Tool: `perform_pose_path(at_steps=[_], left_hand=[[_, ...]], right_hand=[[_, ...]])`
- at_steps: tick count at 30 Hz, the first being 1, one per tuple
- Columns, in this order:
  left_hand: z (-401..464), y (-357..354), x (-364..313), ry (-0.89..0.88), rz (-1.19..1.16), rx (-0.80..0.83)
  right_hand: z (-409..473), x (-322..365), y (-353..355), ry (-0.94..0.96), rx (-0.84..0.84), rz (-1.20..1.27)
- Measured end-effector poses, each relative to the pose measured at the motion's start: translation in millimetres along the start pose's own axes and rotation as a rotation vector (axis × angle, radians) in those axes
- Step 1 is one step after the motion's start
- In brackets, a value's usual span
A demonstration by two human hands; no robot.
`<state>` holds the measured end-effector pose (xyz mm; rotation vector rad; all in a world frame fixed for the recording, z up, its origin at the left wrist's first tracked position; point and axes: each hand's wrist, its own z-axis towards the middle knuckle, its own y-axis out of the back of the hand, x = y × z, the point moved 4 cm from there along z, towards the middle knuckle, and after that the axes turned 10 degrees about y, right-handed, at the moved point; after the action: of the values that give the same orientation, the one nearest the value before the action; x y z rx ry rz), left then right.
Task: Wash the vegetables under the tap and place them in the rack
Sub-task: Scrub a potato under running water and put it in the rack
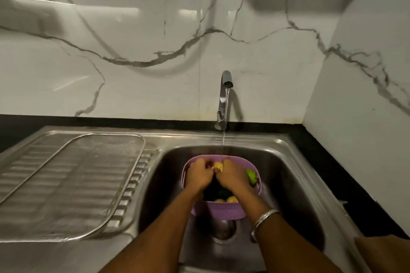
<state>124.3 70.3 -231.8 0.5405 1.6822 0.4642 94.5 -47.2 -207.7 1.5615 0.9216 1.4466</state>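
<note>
Water runs in a thin stream from the chrome tap (225,86) down onto my hands. Together, my left hand (198,175) and my right hand (234,176) grip a small yellow vegetable (218,165) over a purple perforated basket (218,210) that stands in the steel sink (288,175). A green vegetable (251,176) lies at the basket's right rim, and more yellow and green pieces (226,198) show under my wrists. The wire mesh rack (73,182) sits on the ribbed drainboard at the left and holds nothing.
The sink drain (223,231) lies below the basket. A black counter (355,173) borders the sink to the right and back. Marble wall panels rise behind the tap and at the right. A silver bangle (265,217) is on my right wrist.
</note>
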Motion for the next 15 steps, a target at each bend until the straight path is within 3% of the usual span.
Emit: perform_pose_path(at_steps=[3, 8, 15], left_hand=[[0, 3, -9, -0.062, -0.236, 0.126], [-11, 10, -29, -0.17, -0.403, 0.237], [-33, 1, -46, -0.136, -0.522, 0.264]], right_hand=[[3, -15, -6, -0.101, -0.02, 0.268], [4, -1, 14, -0.07, -0.259, 0.927], [4, 9, 19, -0.173, -0.423, 1.11]])
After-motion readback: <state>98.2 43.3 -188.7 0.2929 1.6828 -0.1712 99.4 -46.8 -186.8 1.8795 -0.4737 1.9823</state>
